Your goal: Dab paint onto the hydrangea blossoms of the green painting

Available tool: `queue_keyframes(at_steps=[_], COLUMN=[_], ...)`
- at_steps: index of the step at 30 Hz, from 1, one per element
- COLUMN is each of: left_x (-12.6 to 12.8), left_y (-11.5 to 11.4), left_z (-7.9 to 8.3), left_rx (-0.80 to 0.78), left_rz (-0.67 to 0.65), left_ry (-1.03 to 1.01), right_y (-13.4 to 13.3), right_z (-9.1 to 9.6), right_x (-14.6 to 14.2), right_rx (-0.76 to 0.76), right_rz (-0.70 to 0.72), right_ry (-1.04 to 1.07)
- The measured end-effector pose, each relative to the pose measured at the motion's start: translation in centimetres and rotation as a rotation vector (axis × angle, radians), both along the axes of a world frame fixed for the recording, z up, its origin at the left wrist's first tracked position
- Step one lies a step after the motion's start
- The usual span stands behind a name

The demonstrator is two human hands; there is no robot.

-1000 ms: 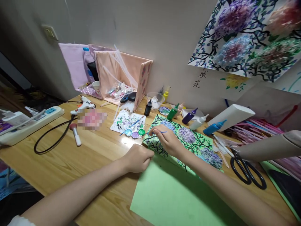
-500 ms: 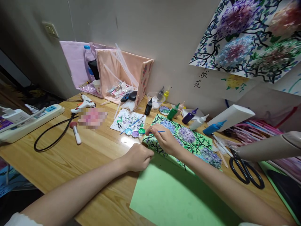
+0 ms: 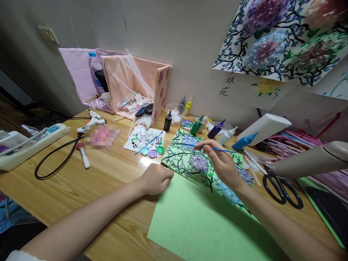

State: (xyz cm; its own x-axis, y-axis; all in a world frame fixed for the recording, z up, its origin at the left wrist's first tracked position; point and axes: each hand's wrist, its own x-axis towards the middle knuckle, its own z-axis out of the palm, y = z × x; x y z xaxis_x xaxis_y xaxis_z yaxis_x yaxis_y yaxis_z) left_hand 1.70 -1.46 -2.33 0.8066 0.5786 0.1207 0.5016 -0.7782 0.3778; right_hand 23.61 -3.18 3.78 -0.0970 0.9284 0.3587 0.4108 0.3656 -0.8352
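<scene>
My right hand pinches a thin blue paintbrush, its tip pointing left above the painting. Beneath lies the flower painting, with black branches, green leaves and purple and blue blossoms; my forearm hides part of it. My left hand is curled into a fist on the table, by the painting's lower left corner; nothing shows in its fingers. A plain green sheet spreads below the painting. To the left, a small palette with several paint wells sits against a paint-blotched paper.
Paint bottles line the back: black, green, dark blue, white and blue. Black-handled scissors lie right. A glue gun, makeup brush and power strip are left; a fabric box stands behind.
My right hand has moved right and turned, so the paintbrush now lies across the painting and shows at full length. My left fist keeps its place; the view has shifted slightly.
</scene>
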Motion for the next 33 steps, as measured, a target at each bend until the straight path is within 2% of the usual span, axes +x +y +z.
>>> queue_keyframes(at_steps=[4, 8, 11, 14, 16, 19, 22, 27, 33], left_x=[0.0, 0.1, 0.2, 0.3, 0.3, 0.2, 0.2, 0.4, 0.4], left_y=[0.2, 0.5, 0.6, 0.6, 0.7, 0.7, 0.7, 0.6, 0.6], left_z=[-0.1, 0.0, 0.2, 0.3, 0.3, 0.3, 0.3, 0.3, 0.3], left_rx=[-0.037, -0.071, -0.074, -0.081, -0.082, -0.081, -0.082, -0.082, -0.092], left_rz=[0.019, 0.042, 0.031, 0.049, 0.059, 0.061, 0.06, 0.041, 0.039], left_ry=[-0.006, -0.044, -0.057, -0.049, -0.04, -0.022, -0.009, -0.02, -0.017], right_y=[-3.1, -6.2, -7.9, -9.2, -9.9, -10.7, -11.1, -11.0, -10.7], right_z=[-1.5, -3.7, -5.1, -6.2, -6.6, -6.6, -6.2, -6.5, -7.0], right_x=[5.6, 9.8, 11.0, 10.8, 10.2, 9.3, 8.8, 8.6, 8.7], right_rx=[-0.107, -0.125, -0.067, 0.074, 0.209, 0.39, 0.478, 0.432, 0.388], right_rz=[-0.223, -0.342, -0.405, -0.486, -0.46, -0.293, -0.163, -0.133, -0.138], right_ry=[0.178, 0.315, 0.327, 0.227, 0.08, -0.183, -0.343, -0.443, -0.458])
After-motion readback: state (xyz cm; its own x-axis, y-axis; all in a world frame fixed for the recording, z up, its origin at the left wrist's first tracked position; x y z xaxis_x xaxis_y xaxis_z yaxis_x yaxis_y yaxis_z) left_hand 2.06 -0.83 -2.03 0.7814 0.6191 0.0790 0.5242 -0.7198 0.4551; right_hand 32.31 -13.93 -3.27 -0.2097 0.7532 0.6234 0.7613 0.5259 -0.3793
